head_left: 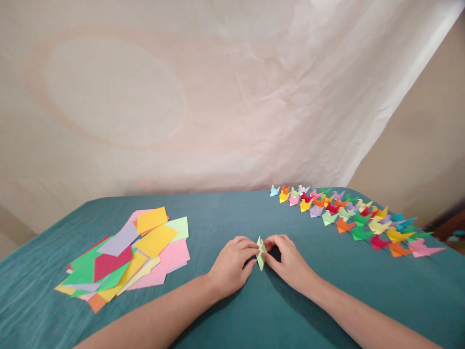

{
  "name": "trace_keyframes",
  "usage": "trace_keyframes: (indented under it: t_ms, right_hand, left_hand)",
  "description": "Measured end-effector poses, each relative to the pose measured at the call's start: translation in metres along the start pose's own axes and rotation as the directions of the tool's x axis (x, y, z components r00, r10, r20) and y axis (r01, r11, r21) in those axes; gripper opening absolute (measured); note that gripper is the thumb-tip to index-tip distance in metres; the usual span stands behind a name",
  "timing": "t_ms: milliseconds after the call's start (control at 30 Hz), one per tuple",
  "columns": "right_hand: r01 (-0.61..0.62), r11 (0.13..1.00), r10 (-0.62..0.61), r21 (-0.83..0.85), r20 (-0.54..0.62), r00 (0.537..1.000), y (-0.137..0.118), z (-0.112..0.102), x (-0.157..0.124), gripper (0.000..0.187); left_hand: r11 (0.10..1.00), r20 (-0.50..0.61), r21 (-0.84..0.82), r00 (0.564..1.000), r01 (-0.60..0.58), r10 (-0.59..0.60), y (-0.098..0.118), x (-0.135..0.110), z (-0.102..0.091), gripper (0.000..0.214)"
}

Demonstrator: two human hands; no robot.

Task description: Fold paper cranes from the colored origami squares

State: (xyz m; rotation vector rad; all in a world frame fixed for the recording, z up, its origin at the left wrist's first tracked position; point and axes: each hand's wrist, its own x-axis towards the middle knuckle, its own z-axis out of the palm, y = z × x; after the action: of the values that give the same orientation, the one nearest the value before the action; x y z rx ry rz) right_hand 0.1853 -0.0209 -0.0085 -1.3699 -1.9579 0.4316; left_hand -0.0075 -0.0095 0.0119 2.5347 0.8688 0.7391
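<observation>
A small light green folded paper stands between my two hands near the middle of the table. It is narrow, with a point at the top and another at the bottom. My left hand pinches its left side between thumb and fingers. From the right, my right hand grips the other side, its thumb and forefinger on the folds. My fingertips hide parts of both side edges.
Loose coloured paper sheets lie in an overlapping pile on the left. Several rows of folded paper birds stand on the right. A teal cloth covers the table, and a pale sheet hangs behind it.
</observation>
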Motion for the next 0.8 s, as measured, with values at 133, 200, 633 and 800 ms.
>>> trace_keyframes:
  t_ms: [133,200,633,800]
  right_hand:
    - [0.063,0.998,-0.063,-0.028,0.014,0.998,-0.002,-0.002,0.000,0.006]
    - [0.113,0.993,-0.112,-0.034,0.041,0.993,-0.002,-0.004,-0.001,0.008]
    - [0.295,0.937,-0.254,-0.186,0.215,0.943,-0.013,-0.021,-0.003,0.026]
    - [0.363,0.918,-0.322,-0.161,0.237,0.917,-0.005,-0.023,-0.003,0.028]
  left_hand:
    - [0.997,0.024,0.082,1.000,-0.012,0.010,0.000,-0.001,0.000,0.025]
    - [0.993,0.042,0.121,0.999,-0.017,0.012,0.000,-0.001,-0.001,0.025]
    - [0.851,0.230,0.451,0.956,-0.270,0.181,-0.004,0.003,-0.008,0.014]
    - [0.795,0.263,0.509,0.939,-0.331,0.222,-0.004,0.006,-0.006,0.015]
